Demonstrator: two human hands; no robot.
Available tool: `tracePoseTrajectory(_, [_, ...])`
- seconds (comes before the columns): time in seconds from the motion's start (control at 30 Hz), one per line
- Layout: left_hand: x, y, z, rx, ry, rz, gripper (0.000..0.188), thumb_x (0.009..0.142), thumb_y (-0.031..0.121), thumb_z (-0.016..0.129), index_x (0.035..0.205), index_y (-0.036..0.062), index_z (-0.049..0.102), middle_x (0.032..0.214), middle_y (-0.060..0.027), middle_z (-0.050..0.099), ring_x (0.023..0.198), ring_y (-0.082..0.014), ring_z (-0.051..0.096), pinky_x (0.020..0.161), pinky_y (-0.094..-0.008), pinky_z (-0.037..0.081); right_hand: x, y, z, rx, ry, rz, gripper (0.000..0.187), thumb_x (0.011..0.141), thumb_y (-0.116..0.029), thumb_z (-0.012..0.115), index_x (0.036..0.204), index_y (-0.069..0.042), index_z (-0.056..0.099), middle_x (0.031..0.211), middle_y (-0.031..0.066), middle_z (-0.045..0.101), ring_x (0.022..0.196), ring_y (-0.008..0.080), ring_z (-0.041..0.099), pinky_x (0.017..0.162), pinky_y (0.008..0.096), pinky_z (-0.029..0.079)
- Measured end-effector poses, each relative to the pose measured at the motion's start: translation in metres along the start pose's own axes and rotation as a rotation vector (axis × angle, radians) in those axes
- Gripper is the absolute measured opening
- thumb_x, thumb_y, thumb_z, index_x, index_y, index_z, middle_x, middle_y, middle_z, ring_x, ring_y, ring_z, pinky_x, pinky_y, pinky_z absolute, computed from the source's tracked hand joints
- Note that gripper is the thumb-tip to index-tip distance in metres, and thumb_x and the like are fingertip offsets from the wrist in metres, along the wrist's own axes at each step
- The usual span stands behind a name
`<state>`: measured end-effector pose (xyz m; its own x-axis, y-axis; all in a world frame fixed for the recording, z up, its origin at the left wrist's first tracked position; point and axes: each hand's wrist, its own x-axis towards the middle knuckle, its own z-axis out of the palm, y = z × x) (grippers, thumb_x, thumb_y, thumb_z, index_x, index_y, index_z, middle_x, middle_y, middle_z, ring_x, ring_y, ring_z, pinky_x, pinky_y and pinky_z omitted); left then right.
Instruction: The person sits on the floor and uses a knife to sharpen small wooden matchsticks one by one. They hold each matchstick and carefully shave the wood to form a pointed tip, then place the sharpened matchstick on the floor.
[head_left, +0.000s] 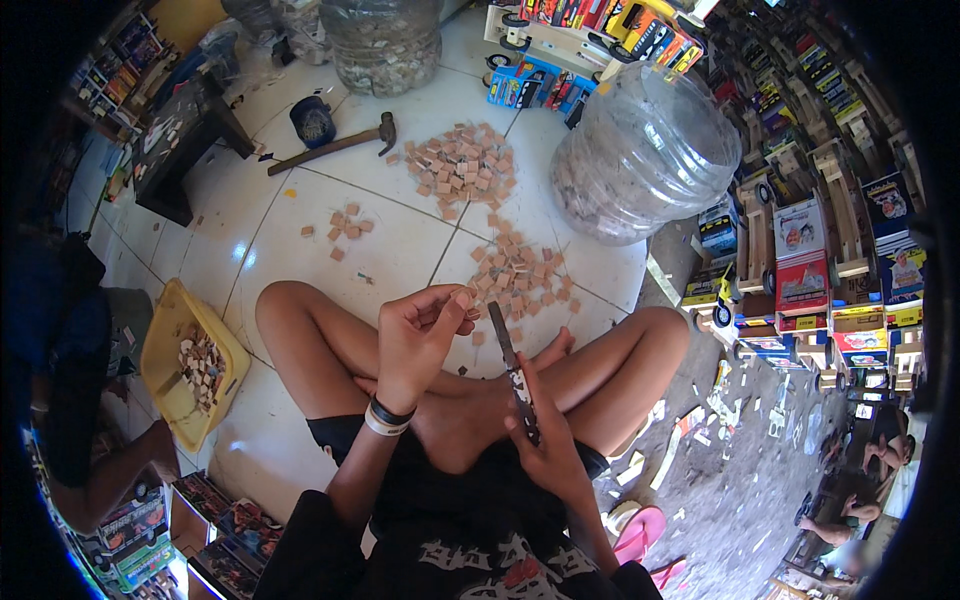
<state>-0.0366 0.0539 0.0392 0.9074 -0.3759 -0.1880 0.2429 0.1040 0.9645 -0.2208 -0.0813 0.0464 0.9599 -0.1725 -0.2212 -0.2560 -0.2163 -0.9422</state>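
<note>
My left hand is raised over my crossed legs, its thumb and fingers pinching a small tan wooden square. Close by, my right hand is wrapped round the patterned handle of a knife. Its dark, narrow blade points up and away, a little right of the pinched square and apart from it. Just past my hands, a loose pile of similar wooden squares lies on the white tiles. Farther off is a denser pile. A few stray squares lie to the left.
A hammer and a dark blue cup lie beyond the squares. Left stands a yellow basin holding small pieces, near another person's hand. A large clear plastic container and stacked wooden toy trucks occupy the right.
</note>
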Motion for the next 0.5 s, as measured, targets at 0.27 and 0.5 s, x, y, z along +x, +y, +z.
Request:
tracePoseTrajectory(0.27, [-0.0021, 0.0030, 0.0002, -0.023, 0.013, 0.005, 0.025, 0.104, 0.014, 0.068, 0.115, -0.0070, 0.075, 0.091, -0.0082, 0.078, 0.080, -0.0104, 0.072, 0.074, -0.0244, 0.058, 0.0044, 0.0008, -0.0002, -0.170, 0.031, -0.158, 0.077, 0.101, 0.004, 0.058, 0.168, -0.004, 0.021, 0.155, 0.0141, 0.047, 0.116, 0.0214, 0.056, 0.104, 0.0321, 0.046])
tracePoseTrajectory(0.5, [-0.0044, 0.0006, -0.0011, -0.025, 0.032, 0.008, 0.024, 0.105, 0.014, 0.068, 0.114, -0.0075, 0.074, 0.092, -0.0084, 0.078, 0.080, -0.0100, 0.071, 0.076, -0.0247, 0.059, 0.0000, -0.0006, 0.0028, -0.083, 0.016, -0.049, 0.078, 0.101, 0.004, 0.058, 0.169, -0.007, 0.021, 0.135, 0.0111, 0.055, 0.108, 0.0183, 0.056, 0.099, 0.0306, 0.047])
